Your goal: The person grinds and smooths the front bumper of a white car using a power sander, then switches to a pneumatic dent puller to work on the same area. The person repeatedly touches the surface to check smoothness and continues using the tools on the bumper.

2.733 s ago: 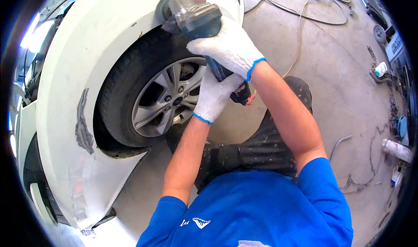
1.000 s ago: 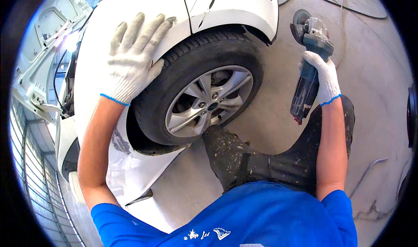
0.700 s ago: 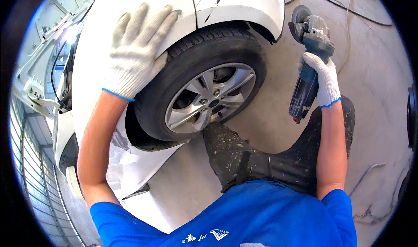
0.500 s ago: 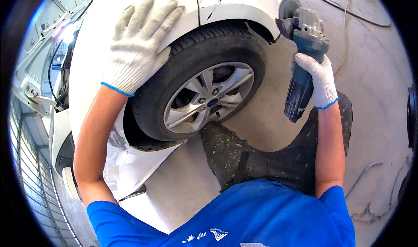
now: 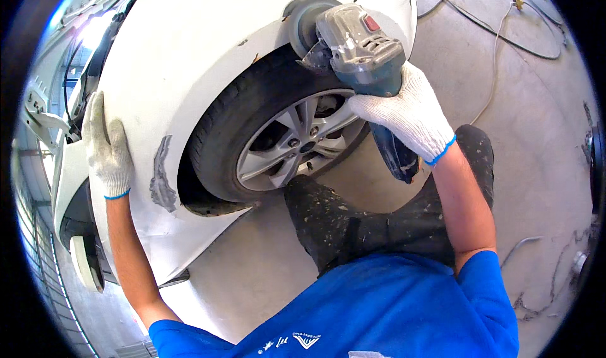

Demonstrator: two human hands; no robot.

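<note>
My right hand, in a white knit glove, grips an angle grinder round its body. The grinder's round disc is over the top of the wheel arch, close to the panel; whether it touches I cannot tell. My left hand, gloved too, rests open against the front of the white car fender, fingers stretched upward. A rough grey patch shows on the fender between that hand and the tire. The silver wheel rim lies below the grinder.
Cables run across the concrete floor at the right. At the left, an opened car part stands beside the car's front end. The bumper's lower corner juts out near my legs.
My right hand has brought the grinder left, over the wheel arch. My left hand has moved from above the tire down and left to the fender's front, uncovering the grey patch.
</note>
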